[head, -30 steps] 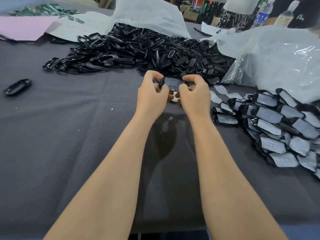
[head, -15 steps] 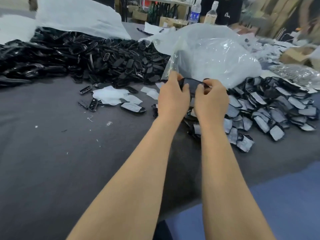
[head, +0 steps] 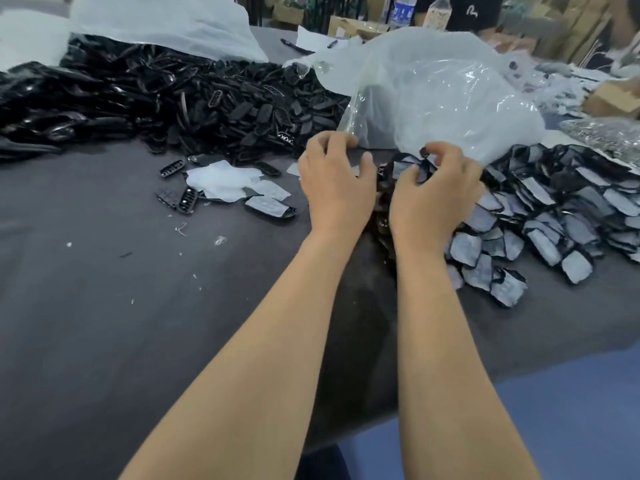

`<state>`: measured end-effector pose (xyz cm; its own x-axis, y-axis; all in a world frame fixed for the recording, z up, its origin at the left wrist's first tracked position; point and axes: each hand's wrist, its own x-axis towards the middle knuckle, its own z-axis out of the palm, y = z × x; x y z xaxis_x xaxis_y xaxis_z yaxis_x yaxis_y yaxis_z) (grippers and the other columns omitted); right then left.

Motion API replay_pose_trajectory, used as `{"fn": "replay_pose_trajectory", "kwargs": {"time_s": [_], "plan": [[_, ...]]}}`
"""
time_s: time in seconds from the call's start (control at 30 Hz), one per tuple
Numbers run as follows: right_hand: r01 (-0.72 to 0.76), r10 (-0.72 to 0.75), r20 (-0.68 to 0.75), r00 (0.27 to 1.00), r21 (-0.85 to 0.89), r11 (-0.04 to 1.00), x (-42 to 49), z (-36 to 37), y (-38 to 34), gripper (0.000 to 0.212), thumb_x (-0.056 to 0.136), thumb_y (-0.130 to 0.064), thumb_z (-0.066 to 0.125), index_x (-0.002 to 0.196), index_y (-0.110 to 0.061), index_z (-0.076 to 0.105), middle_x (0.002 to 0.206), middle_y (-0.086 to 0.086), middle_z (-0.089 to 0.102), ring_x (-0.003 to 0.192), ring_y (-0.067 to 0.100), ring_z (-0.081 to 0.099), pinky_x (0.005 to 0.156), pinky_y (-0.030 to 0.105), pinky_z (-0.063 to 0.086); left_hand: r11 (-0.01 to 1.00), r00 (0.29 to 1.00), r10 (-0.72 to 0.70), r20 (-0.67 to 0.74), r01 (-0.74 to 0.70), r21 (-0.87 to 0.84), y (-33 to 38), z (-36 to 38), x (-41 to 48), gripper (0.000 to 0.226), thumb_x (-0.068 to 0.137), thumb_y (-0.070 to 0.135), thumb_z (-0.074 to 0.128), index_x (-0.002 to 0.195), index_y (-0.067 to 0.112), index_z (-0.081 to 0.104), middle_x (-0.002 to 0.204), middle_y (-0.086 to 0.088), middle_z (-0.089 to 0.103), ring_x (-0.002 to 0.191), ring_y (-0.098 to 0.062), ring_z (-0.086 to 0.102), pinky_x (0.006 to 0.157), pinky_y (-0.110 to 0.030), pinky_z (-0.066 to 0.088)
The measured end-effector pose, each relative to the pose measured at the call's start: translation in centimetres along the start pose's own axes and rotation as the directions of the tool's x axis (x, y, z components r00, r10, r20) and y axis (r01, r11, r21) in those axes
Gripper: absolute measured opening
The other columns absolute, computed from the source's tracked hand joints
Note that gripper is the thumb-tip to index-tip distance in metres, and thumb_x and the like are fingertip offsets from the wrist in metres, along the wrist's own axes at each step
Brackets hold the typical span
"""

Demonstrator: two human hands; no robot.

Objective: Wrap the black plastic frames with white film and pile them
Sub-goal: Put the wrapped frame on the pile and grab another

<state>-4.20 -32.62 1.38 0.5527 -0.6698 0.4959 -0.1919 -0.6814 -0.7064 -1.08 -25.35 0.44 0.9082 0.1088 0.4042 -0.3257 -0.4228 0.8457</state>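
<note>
Step in hand, as judged: laying a wrapped frame (head: 407, 169) onto the wrapped pile (head: 554, 209).
The left hand (head: 336, 188) is loosely curled and holds nothing. The right hand (head: 436, 197) curls over the frame, apparently pinching its edge, at the pile's left end below the clear bag (head: 433, 98). Set it flat, film up, overlapping its neighbours. Unwrapped frames (head: 173, 98) lie heaped to the left. No writing is legible; the bottle label (head: 401, 10) is blurred.

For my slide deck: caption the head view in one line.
Left hand and right hand at the wrapped-frame pile, unwrapped black frames heaped behind.
</note>
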Motion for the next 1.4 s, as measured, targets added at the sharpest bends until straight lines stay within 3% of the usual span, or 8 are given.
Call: {"fn": "replay_pose_trajectory", "kwargs": {"time_s": [0.13,0.27,0.37,0.63,0.83,1.07,1.27,1.4], "plan": [[0.132,-0.191,0.186,0.964,0.29,0.948,-3.1,2.7,-4.4,0.019,0.09,-0.007,0.053,0.105,-0.008,0.064,0.1,0.006,0.065,0.093,0.019,0.059,0.073,0.014,0.034,0.986,0.979,-0.115,-0.167,0.092,-0.14,-2.3,-5.4,1.7,0.02,0.094,0.012,0.053,0.112,0.008,0.059,0.118,-0.004,0.051,0.104,-0.012,0.044,0.09,-0.013,0.03],[0.186,-0.292,0.649,0.702,0.229,0.956,-7.3,6.8,-8.9,0.019,0.09,-0.019,0.057,0.103,-0.011,0.067,0.103,0.006,0.069,0.099,0.022,0.061,0.084,0.028,0.046,0.953,0.92,-0.268,-0.286,0.211,-0.217,-5.9,-11.7,2.9,0.015,0.094,0.012,0.05,0.107,0.016,0.056,0.118,-0.006,0.055,0.096,-0.009,0.049,0.082,-0.01,0.039],[0.269,-0.262,0.765,0.588,0.12,0.956,-10.4,9.3,-11.7,0.024,0.09,-0.029,0.059,0.105,-0.012,0.066,0.111,0.008,0.066,0.107,0.028,0.058,0.085,0.034,0.046,0.919,0.863,-0.368,-0.345,0.282,-0.274,-8.0,-15.7,3.3,0.014,0.093,0.011,0.048,0.101,0.021,0.053,0.118,-0.008,0.057,0.089,-0.007,0.05,0.079,-0.013,0.041],[0.346,-0.272,0.651,0.709,0.015,0.938,-13.5,12.4,-15.3,0.027,0.093,-0.022,0.048,0.115,-0.019,0.063,0.124,0.008,0.052,0.117,0.03,0.044,0.093,0.038,0.034,0.817,0.736,-0.548,-0.398,0.367,-0.445,-11.5,-21.1,3.9,0.013,0.092,0.01,0.047,0.1,0.019,0.052,0.102,0.002,0.052,0.09,-0.014,0.05,0.088,-0.034,0.046],[0.419,-0.274,0.709,0.65,-0.032,0.908,-12.4,15.5,-16.1,0.037,0.098,-0.026,0.04,0.131,-0.018,0.055,0.146,0.005,0.038,0.138,0.028,0.028,0.117,0.049,0.015,0.708,0.704,-0.651,-0.285,0.427,-0.563,-11.8,-20.4,5.3,0.014,0.092,0.012,0.047,0.103,0.017,0.053,0.099,-0.001,0.053,0.082,-0.018,0.047,0.071,-0.032,0.039],[0.435,-0.193,0.763,0.617,-0.126,0.891,-11.9,18.1,-16.8,0.04,0.091,-0.02,0.04,0.128,-0.013,0.054,0.153,0.01,0.027,0.142,0.029,0.018,0.118,0.049,0.004,0.707,0.707,-0.655,-0.266,0.449,-0.546,-12.5,-19.3,6.9,0.013,0.092,0.011,0.048,0.102,0.017,0.053,0.098,-0.001,0.054,0.086,-0.015,0.047,0.093,-0.042,0.049],[0.407,-0.182,0.711,0.679,-0.158,0.9,-11.4,18.3,-16.7,0.038,0.093,-0.019,0.041,0.128,-0.007,0.05,0.145,0.009,0.037,0.136,0.028,0.027,0.114,0.045,0.017,0.712,0.712,-0.648,-0.27,0.44,-0.547,-13.3,-18.9,7.0,0.015,0.093,0.011,0.047,0.105,0.016,0.054,0.101,-0.001,0.054,0.086,-0.014,0.048,0.077,-0.029,0.044],[0.222,-0.273,0.574,0.772,0.158,0.962,-10.0,17.4,-16.7,0.028,0.091,-0.009,0.042,0.115,-0.013,0.058,0.127,0.008,0.054,0.12,0.025,0.046,0.097,0.031,0.035,0.719,0.715,-0.642,-0.278,0.435,-0.542,-12.9,-18.7,6.9,0.014,0.093,0.012,0.047,0.104,0.018,0.053,0.111,-0.004,0.057,0.074,-0.009,0.049,0.062,-0.021,0.04]]}}
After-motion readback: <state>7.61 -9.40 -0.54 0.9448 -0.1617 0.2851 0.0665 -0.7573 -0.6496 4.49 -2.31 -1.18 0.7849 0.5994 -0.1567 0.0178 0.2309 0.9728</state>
